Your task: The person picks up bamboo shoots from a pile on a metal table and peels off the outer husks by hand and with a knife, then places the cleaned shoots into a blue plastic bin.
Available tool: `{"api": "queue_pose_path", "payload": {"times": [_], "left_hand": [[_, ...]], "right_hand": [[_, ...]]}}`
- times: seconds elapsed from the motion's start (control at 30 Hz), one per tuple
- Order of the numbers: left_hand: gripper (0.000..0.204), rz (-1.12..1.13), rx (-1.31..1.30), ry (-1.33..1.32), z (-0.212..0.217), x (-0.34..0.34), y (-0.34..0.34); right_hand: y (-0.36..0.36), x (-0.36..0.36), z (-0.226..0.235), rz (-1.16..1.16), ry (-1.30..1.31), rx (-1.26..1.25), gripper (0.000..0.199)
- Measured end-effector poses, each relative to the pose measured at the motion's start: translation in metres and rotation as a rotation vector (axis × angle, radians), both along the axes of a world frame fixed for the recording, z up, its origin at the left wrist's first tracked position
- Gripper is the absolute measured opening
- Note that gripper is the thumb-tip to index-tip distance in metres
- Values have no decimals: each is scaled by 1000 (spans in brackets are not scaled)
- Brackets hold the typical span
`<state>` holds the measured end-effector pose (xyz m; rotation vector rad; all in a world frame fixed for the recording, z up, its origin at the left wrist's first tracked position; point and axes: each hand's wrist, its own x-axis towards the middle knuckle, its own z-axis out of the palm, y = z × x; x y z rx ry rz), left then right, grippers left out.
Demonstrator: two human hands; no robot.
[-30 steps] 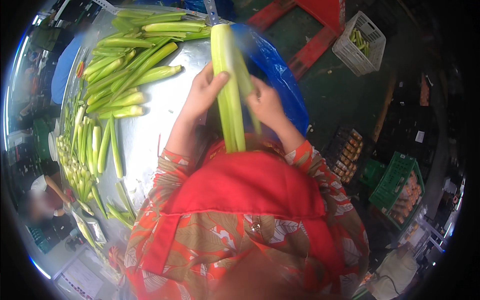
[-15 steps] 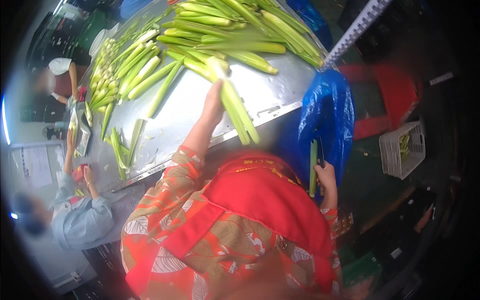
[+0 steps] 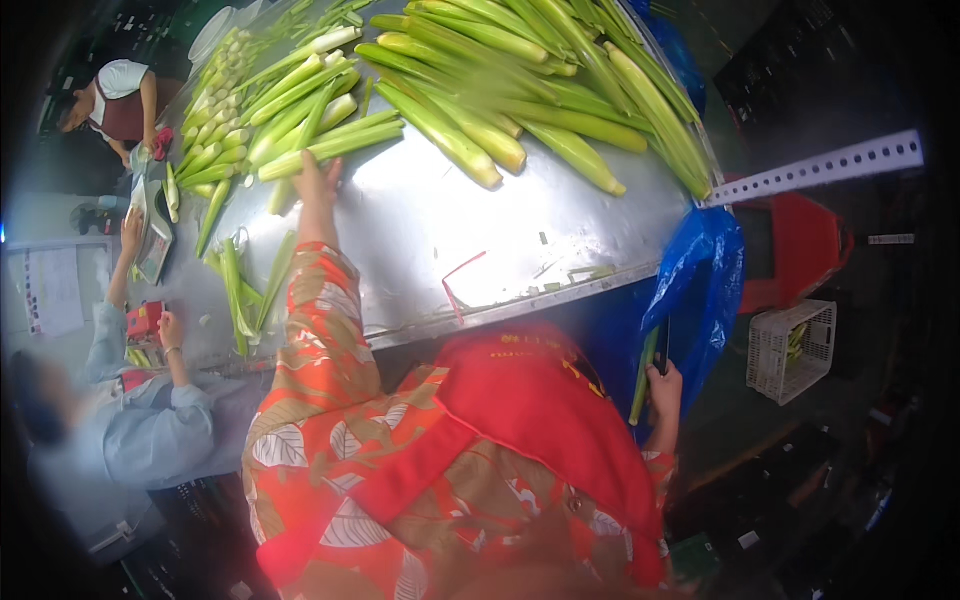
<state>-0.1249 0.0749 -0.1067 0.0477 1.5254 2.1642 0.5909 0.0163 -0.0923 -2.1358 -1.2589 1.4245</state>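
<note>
My left hand [image 3: 318,188] is stretched out over the metal table, its fingers on a pale green vegetable stalk [image 3: 345,142] with leafy sheaths. That stalk lies across the left pile of trimmed stalks [image 3: 295,105], its thick end to the left. At the lower right, my right hand [image 3: 663,388] is closed around a dark-handled knife [image 3: 666,345], blade upward. A green leafy strip [image 3: 643,378] sits alongside it, by a blue plastic bag [image 3: 690,270]; whether the fingers also hold the strip is hard to see. A larger heap of stalks [image 3: 510,85] covers the far side.
Loose leaf scraps [image 3: 240,290] lie on the metal table [image 3: 430,240]. Two other people work at left, near a scale [image 3: 157,240] and a red device [image 3: 146,320]. A perforated metal strip [image 3: 815,168] juts out at right, above a white crate [image 3: 790,350] on the floor.
My left hand has carried the stalk from near the table's front edge up and left to the left pile, turning it crosswise. My right hand keeps the knife, slightly lower in view.
</note>
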Motion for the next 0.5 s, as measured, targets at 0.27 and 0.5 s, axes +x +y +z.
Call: {"api": "queue_pose_path", "payload": {"times": [0.27,0.5], "left_hand": [[52,-150,26,-8,-9,-103,29],[75,-531,-849,75,39,-95,52]], "right_hand": [[-4,-15,-11,159,-131,127,29],[23,-30,-1,44,-234,172,31]]}}
